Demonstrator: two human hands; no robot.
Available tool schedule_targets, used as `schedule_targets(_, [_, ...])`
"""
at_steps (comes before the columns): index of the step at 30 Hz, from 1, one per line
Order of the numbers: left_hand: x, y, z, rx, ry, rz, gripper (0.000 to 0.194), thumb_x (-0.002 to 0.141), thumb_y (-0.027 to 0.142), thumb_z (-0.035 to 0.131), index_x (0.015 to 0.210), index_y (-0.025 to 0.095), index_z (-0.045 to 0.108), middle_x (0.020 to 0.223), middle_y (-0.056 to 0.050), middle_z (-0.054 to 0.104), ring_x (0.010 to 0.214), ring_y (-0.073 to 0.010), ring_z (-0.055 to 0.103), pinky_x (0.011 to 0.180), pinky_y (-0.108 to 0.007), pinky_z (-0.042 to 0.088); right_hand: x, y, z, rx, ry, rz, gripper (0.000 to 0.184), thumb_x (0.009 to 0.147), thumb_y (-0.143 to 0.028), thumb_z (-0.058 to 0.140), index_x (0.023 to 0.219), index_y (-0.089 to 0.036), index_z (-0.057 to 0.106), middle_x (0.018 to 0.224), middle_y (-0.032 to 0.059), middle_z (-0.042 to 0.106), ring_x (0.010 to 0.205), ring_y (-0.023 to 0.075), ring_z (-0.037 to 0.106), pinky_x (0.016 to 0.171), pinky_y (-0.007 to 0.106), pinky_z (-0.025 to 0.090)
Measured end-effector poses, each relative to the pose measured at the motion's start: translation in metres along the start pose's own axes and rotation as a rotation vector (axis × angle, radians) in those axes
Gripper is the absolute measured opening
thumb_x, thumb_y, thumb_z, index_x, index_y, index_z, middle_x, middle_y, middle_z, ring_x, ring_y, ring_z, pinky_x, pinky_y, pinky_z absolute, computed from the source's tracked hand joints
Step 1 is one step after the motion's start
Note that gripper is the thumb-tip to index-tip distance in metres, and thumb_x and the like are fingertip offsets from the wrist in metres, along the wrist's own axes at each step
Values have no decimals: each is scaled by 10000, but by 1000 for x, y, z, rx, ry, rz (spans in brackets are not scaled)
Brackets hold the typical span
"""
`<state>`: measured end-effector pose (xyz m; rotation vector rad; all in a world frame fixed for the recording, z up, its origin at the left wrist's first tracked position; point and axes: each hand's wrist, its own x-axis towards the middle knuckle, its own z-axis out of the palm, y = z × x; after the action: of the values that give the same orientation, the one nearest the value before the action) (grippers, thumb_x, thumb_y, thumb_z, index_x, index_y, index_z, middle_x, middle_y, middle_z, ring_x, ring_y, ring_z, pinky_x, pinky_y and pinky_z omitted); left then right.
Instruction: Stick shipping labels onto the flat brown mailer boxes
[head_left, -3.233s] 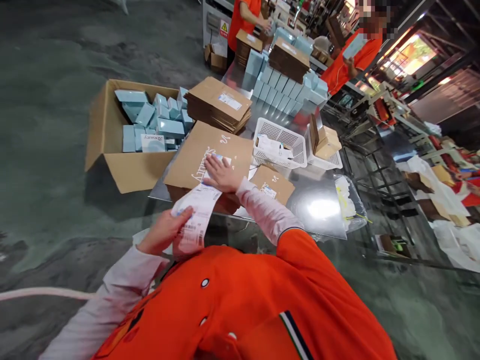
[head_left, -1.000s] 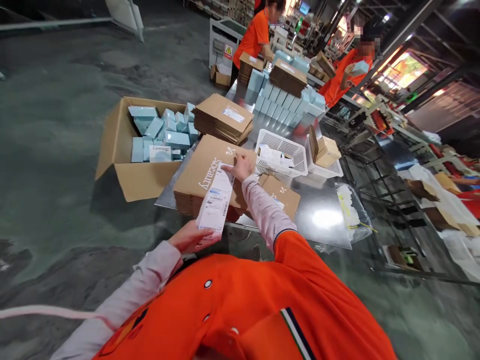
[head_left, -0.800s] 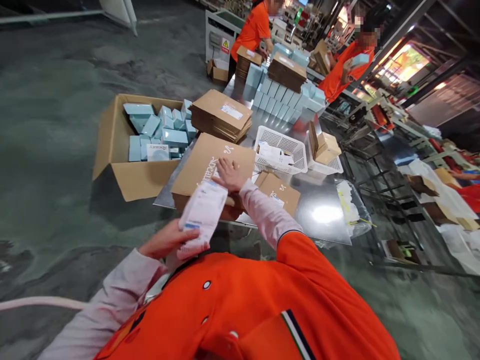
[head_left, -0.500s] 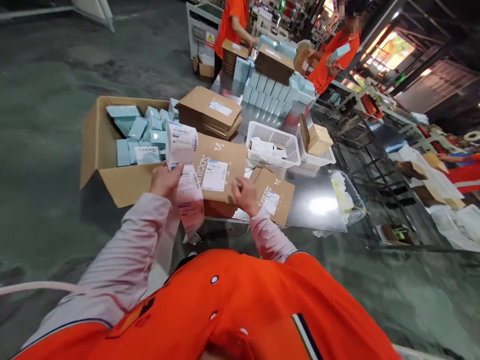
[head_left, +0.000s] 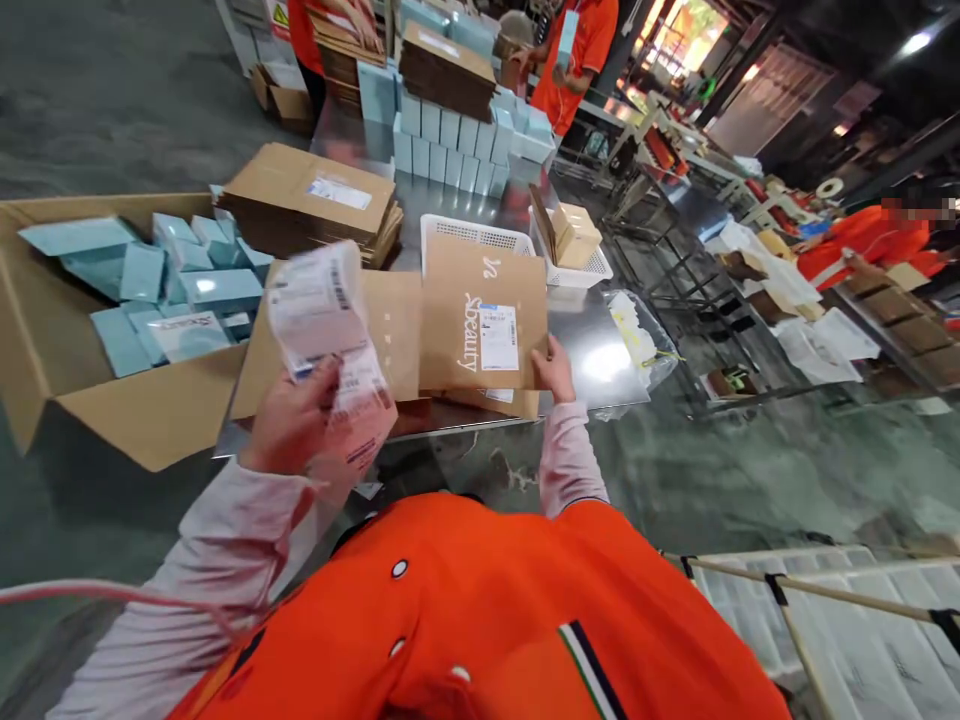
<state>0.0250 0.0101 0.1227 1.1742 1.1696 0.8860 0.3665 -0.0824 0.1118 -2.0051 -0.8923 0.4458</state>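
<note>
A strip of printed shipping labels (head_left: pixel 319 310) is pinched in my left hand (head_left: pixel 296 415), its lower end hanging past the table edge. My right hand (head_left: pixel 555 370) grips the right edge of a flat brown cardboard mailer (head_left: pixel 450 330) that bears a white label and "beauty" lettering. This mailer is over another labelled mailer (head_left: pixel 517 402), which shows only along its lower side. To its left, partly behind the label strip, lies a further flat brown cardboard piece (head_left: pixel 394 330) without a visible shipping label.
At left stands an open carton (head_left: pixel 135 415) of light-blue boxes (head_left: pixel 142 270). A stack of folded mailers (head_left: pixel 300 190) lies behind my left hand. White baskets (head_left: pixel 480 232) and a plastic bag (head_left: pixel 637 335) are on the metal table (head_left: pixel 600 365). Co-workers (head_left: pixel 581 60) stand beyond.
My right hand has carried the labelled mailer rightward, over the other labelled mailer, uncovering cardboard at left. My left hand still holds the label strip. The camera view has turned right.
</note>
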Motion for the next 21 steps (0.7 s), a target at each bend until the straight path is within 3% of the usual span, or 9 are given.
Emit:
schedule_targets(2, [-20, -6, 14, -60, -46, -23, 704, 634, 676, 772, 1045, 115, 661, 968, -117, 736, 903, -269, 690, 714, -296, 572, -9, -11, 6, -32, -123, -18, 621, 790, -446, 726, 1298, -111, 602, 1271, 185, 642, 1143, 254, 610, 997, 412, 497])
schedule_targets(5, [-43, -15, 27, -102, -134, -28, 763, 538, 693, 824, 1032, 128, 692, 1090, -147, 732, 999, -309, 685, 811, -337, 583, -37, -39, 53, 195, -602, -166, 636, 718, -431, 801, 1264, -151, 633, 1233, 124, 678, 1082, 229, 647, 950, 365, 535])
schedule_targets(6, [-47, -17, 28, -67, -177, -27, 756, 523, 695, 828, 1009, 128, 708, 1092, -153, 735, 1024, -324, 681, 849, -353, 578, -49, -48, 72, 318, -707, -199, 637, 719, -449, 801, 1263, -165, 634, 1220, 104, 691, 1073, 221, 657, 939, 352, 545])
schedule_targets(8, [-51, -19, 23, 32, -218, -32, 742, 491, 672, 849, 986, 133, 731, 1066, -154, 745, 1043, -345, 676, 889, -374, 566, -71, -62, 102, 531, -719, -208, 585, 751, -509, 765, 1218, -172, 656, 1176, 82, 717, 1046, 210, 675, 926, 340, 558])
schedule_targets(10, [-50, -17, 13, 66, -182, -29, 748, 479, 643, 863, 1018, 139, 737, 1077, -150, 745, 1051, -345, 672, 891, -376, 559, -88, -68, 119, 593, -692, -207, 508, 784, -545, 724, 1113, -158, 701, 1097, 75, 745, 991, 206, 692, 916, 343, 563])
schedule_targets(14, [-44, -13, -5, 27, -41, -4, 647, 492, 619, 849, 907, 132, 755, 985, -141, 754, 922, -303, 678, 809, -344, 550, -97, -73, 122, 400, -862, -241, 443, 746, -474, 781, 1043, -148, 747, 984, 57, 768, 889, 204, 706, 821, 316, 574])
schedule_targets(18, [-45, -19, -7, 130, 56, 12, 444, 585, 567, 769, 674, 136, 710, 683, -68, 681, 654, -191, 587, 600, -254, 456, -87, -88, 123, 199, -728, -348, 305, 816, -398, 740, 1038, -193, 777, 993, 42, 771, 905, 199, 707, 837, 302, 546])
schedule_targets(21, [-42, -31, -5, 212, 257, 95, 453, 635, 544, 705, 489, 162, 509, 495, 8, 458, 528, -107, 398, 494, -219, 296, -85, -100, 131, 94, -702, -443, 209, 844, -392, 723, 941, -224, 801, 936, 27, 772, 885, 200, 703, 842, 303, 530])
